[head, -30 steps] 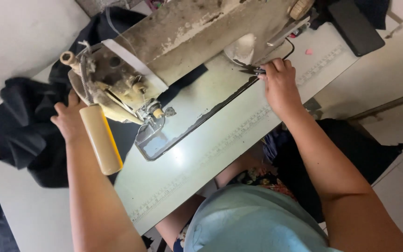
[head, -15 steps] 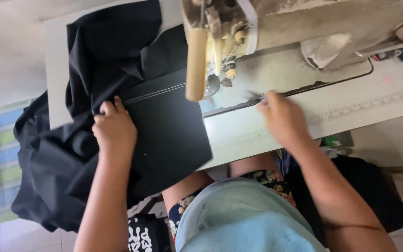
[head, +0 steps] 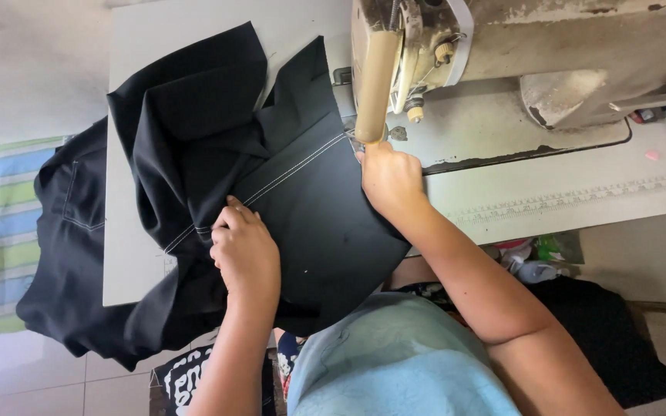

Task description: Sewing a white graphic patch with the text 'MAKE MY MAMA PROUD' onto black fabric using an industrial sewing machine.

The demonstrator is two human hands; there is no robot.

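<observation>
Pressing black fabric (head: 302, 208) flat — left hand (head: 246, 250), right hand (head: 389, 179) at edge.

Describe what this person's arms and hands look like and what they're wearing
Both forearms are bare, with no sleeves showing over them. The left hand and right hand have no gloves, and no rings, watch or bracelets show. The person wears a light blue top; its sleeve ends are out of view.

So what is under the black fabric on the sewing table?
The black fabric lies on the white sewing table, bare at its left edge. The left hand presses on the fabric; the right hand grips its edge by the machine. The tabletop beneath is covered.
</observation>
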